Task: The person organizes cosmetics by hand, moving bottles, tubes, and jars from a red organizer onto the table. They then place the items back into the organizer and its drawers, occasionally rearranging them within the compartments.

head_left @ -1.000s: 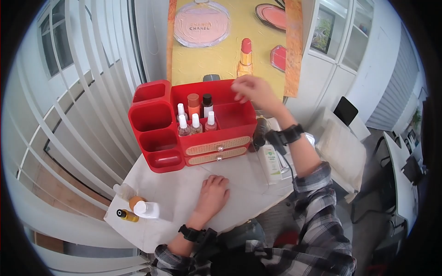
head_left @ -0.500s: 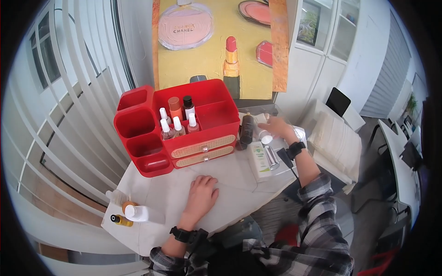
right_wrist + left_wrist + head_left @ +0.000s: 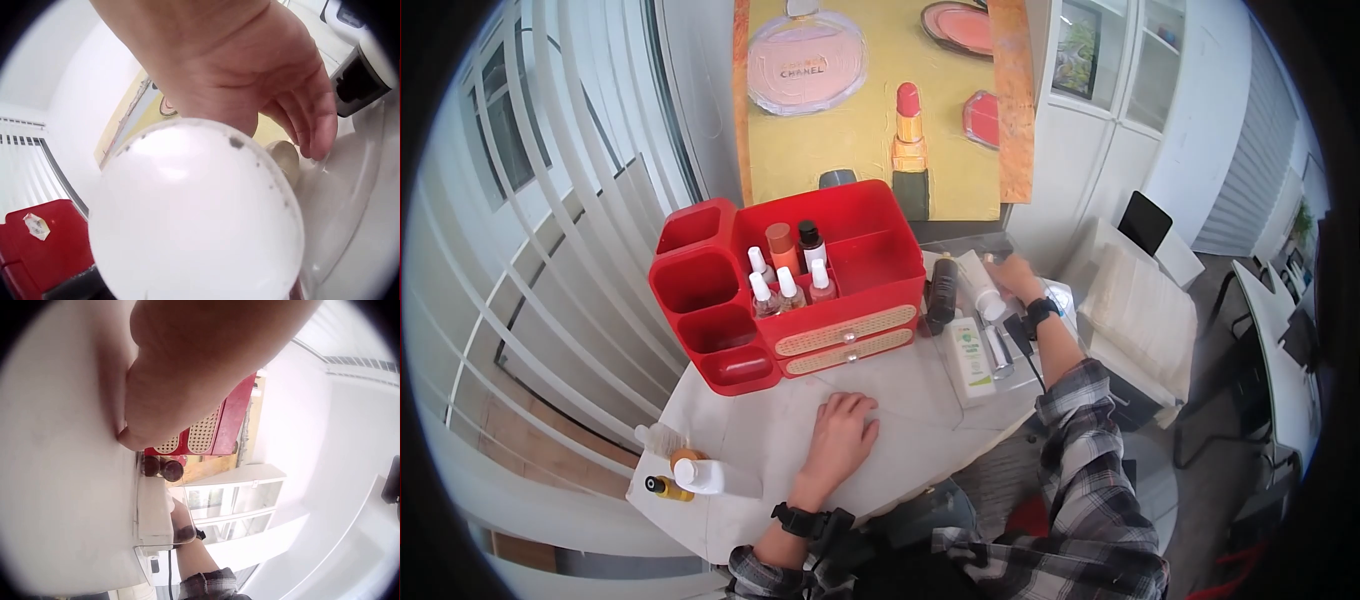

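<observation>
My right hand (image 3: 1012,276) reaches down into a clear tray (image 3: 1017,384) of bottles on the right side of the table. In the right wrist view its fingers (image 3: 322,119) point down beside a small beige rounded thing (image 3: 284,159); the thumb is largely hidden. A big white cap (image 3: 194,212) fills the front of that view. Next to this hand in the head view lies a white tube (image 3: 978,283), with a dark bottle (image 3: 941,290) to its left. My left hand (image 3: 843,432) rests on the white tabletop (image 3: 915,425), fingers relaxed, holding nothing.
A red organizer (image 3: 840,317) stands at the back, with several nail polish bottles (image 3: 790,290) inside. A white and green bottle (image 3: 971,355) and a silver tube (image 3: 999,350) lie in the tray. At the left edge stand a white bottle (image 3: 705,476) and a yellow bottle (image 3: 670,488).
My right hand has moved from the organizer's right rear edge down and right into the clear tray, beside the white tube. The left hand stays on the table.
</observation>
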Motion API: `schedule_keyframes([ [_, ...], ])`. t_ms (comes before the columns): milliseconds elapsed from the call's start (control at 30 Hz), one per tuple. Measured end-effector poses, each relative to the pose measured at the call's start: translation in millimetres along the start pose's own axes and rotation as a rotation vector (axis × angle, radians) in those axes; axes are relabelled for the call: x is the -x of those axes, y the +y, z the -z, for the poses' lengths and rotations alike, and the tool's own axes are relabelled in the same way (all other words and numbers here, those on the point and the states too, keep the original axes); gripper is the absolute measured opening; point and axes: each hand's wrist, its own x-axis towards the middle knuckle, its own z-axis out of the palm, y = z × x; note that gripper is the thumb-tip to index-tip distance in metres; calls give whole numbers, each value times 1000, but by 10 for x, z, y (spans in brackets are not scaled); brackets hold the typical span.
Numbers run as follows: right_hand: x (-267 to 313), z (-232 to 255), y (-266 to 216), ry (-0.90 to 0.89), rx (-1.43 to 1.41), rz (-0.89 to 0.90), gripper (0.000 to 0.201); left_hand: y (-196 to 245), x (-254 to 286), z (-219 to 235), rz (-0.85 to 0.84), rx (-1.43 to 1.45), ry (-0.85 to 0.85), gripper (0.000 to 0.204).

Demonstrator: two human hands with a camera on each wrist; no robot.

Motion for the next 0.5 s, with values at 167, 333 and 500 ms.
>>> schedule_keyframes([
  [167, -160, -51, -83, -38, -13, -54, 62, -59, 26, -43, 6, -13, 23, 25],
  [333, -236, -175, -47, 89, 53, -125, 61, -101, 37, -68, 1, 15, 1, 26],
  [500, -305, -175, 77, 122, 123, -68, 59, -93, 43, -73, 19, -9, -2, 26],
])
